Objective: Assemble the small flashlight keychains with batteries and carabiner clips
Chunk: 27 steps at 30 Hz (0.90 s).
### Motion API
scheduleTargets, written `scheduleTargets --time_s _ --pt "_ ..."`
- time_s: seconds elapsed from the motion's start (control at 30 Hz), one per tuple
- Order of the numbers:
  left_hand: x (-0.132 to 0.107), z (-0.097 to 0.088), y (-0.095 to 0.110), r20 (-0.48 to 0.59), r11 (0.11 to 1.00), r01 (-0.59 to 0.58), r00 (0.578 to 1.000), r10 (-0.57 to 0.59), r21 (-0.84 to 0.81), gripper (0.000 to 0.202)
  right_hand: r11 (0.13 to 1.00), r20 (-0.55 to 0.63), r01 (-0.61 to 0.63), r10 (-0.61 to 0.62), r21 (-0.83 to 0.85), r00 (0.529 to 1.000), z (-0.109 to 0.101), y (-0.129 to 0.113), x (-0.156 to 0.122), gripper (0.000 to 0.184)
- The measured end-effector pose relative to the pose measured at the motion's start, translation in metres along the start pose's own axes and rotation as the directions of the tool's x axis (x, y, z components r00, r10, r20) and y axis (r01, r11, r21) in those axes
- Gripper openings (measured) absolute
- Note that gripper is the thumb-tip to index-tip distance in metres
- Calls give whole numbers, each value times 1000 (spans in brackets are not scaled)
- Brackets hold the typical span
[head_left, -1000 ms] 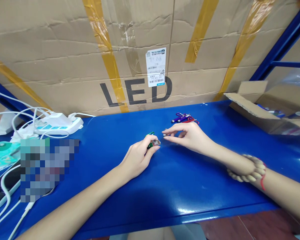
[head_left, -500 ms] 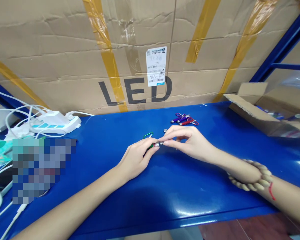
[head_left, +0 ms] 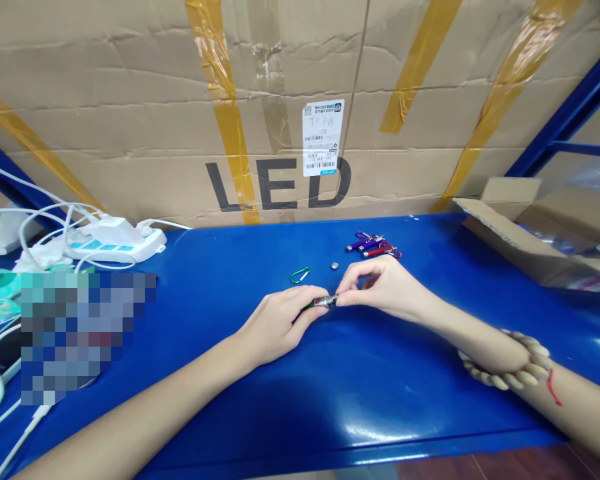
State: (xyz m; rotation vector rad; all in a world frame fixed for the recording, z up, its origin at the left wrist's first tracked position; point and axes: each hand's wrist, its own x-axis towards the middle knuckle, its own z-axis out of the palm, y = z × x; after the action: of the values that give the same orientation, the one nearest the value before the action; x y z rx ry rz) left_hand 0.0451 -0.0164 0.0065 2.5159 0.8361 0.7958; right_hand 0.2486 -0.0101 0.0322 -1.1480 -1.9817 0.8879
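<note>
Between the thumb and fingers of my left hand (head_left: pixel 273 327) lies a small green and silver keychain flashlight (head_left: pixel 322 302), its silver end pointing right. The thumb and forefinger of my right hand (head_left: pixel 383 283) pinch at that silver end; whether a separate small part is between them is hidden. Just behind my left hand, a green carabiner clip (head_left: pixel 300 275) rests on the blue table (head_left: pixel 300 413). A small round silver cap (head_left: pixel 335 266) sits behind the flashlight. Farther back right lie purple keychain flashlights (head_left: pixel 358 244) and a red one (head_left: pixel 377 251), with clips.
A large taped cardboard box (head_left: pixel 155 120) marked LED stands along the back. An open cardboard box (head_left: pixel 505 233) is at the right. On the left are a white power strip (head_left: pixel 140 247), tangled white cables (head_left: pixel 45 220) and a blurred-out item (head_left: pixel 85 333).
My hands and the flashlight have shifted slightly right and lower in the view. The green clip and the silver cap now show fully. My right fingers remain at the flashlight's silver end.
</note>
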Motion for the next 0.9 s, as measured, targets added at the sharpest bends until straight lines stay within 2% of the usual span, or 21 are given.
scheduleTargets --time_s 0.2,0.4,0.53,0.67,0.77,0.9 --pt "-1 -1 0 32 999 -37 999 38 -17 22 993 88 -76 68 92 994 1 -2 0 35" --pt "-2 0 -2 -16 990 -141 990 142 26 23 973 125 -168 149 158 981 4 -2 -1 35" --pt "-2 0 -3 -49 987 -156 986 158 49 24 970 126 -184 165 161 978 5 1 0 35" --pt "-1 1 -4 -79 985 -151 984 158 83 23 987 93 -125 116 99 989 5 3 0 34" --pt "-1 1 -5 -96 982 -158 981 168 100 22 999 45 -5 3 34 999 5 3 -1 32" --pt "-2 3 -6 -131 981 -172 974 183 87 22 989 -18 139 -140 -50 990 5 0 -4 29"
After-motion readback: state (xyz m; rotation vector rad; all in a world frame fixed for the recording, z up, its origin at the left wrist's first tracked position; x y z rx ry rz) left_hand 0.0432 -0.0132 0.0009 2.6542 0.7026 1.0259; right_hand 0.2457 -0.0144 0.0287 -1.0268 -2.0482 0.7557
